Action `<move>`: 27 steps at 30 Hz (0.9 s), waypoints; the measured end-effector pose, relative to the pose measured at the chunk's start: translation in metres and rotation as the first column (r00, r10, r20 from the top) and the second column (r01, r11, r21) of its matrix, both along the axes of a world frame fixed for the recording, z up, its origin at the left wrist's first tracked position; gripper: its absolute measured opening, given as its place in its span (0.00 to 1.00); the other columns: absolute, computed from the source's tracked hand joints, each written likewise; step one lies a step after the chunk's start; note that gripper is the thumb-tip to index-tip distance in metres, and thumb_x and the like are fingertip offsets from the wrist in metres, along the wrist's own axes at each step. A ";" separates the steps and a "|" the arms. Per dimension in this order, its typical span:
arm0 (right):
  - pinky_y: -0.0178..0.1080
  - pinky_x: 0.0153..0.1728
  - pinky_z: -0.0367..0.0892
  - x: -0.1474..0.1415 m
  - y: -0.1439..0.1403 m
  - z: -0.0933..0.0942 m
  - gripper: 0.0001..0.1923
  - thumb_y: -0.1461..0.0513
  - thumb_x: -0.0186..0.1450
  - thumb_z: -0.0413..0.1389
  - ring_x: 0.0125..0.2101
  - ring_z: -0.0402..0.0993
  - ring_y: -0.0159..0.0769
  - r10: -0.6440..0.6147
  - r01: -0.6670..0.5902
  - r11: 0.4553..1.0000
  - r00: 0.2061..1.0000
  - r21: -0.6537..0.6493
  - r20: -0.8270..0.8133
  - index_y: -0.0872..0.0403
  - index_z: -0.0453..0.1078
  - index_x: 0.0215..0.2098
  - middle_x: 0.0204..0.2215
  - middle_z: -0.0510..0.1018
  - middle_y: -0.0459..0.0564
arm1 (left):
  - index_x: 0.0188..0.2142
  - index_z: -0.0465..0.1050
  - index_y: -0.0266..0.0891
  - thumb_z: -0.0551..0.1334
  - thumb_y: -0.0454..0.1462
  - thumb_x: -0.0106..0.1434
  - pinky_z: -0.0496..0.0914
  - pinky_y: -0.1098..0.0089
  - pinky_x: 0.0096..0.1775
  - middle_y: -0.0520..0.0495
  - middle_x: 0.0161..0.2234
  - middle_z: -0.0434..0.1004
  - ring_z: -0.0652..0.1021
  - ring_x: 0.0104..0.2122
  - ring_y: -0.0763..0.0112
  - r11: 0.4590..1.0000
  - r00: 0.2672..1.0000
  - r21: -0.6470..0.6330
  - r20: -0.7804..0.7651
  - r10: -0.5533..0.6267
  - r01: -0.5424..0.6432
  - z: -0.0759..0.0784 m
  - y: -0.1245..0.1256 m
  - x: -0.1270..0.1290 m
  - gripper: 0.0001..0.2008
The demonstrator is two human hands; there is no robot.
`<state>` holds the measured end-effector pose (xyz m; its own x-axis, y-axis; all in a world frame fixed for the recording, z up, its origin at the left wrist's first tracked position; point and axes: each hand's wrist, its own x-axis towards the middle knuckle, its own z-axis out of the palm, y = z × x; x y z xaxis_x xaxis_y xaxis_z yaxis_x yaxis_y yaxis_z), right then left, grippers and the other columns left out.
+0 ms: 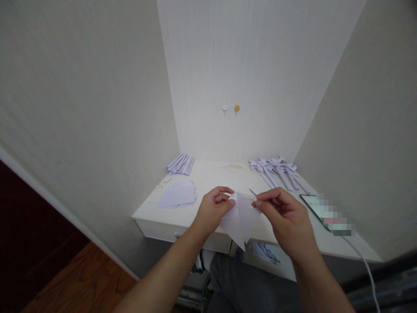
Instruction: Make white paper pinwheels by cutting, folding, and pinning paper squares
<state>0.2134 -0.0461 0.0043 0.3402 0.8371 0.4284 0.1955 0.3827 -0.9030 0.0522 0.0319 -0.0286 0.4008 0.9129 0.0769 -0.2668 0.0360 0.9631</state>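
Note:
My left hand (216,208) is closed on a creased sheet of white paper (243,221), pinching its upper left edge between thumb and fingers. The paper hangs above the table's front edge, its lower end coming to a point. My right hand (285,215) is closed at the paper's upper right corner. From its fingertips sticks out a slim pointed tool (252,192), grey and metal-like; the rest of it is hidden in the hand, so its kind cannot be made out.
On the white table (215,174) are rolled paper sticks (181,164), tiny light pieces (164,183), paper sheets (178,193) and several paper pinwheels (275,167). A phone (314,211) with a white cable (366,261) lies right. Two hooks (236,108) hang on the wall.

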 end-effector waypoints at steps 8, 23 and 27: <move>0.35 0.26 0.67 -0.007 0.000 0.000 0.06 0.59 0.58 0.66 0.27 0.75 0.36 -0.130 0.130 0.992 0.991 -0.006 -0.012 0.52 0.76 0.30 0.25 0.80 0.47 | 0.46 0.75 0.43 0.63 0.34 0.63 0.69 0.67 0.43 0.52 0.34 0.82 0.80 0.38 0.67 0.833 0.878 0.519 -0.291 0.381 -0.190 0.012 -0.021 -0.008 0.11; 0.38 0.29 0.71 -0.025 -0.007 -0.001 0.05 0.60 0.60 0.65 0.27 0.78 0.38 -0.112 0.112 0.993 0.994 0.023 0.006 0.51 0.74 0.30 0.24 0.81 0.47 | 0.39 0.74 0.41 0.66 0.31 0.60 0.72 0.66 0.43 0.49 0.35 0.80 0.79 0.37 0.67 0.631 0.859 0.740 -0.146 0.491 -0.235 0.013 -0.032 -0.007 0.07; 0.36 0.27 0.69 -0.023 -0.010 0.001 0.04 0.61 0.60 0.66 0.27 0.76 0.36 -0.077 0.076 0.997 0.996 0.019 0.048 0.51 0.75 0.31 0.24 0.79 0.45 | 0.38 0.77 0.40 0.66 0.33 0.62 0.72 0.67 0.44 0.49 0.35 0.82 0.79 0.38 0.68 0.740 0.907 0.616 -0.098 0.410 -0.268 0.017 -0.034 -0.012 0.04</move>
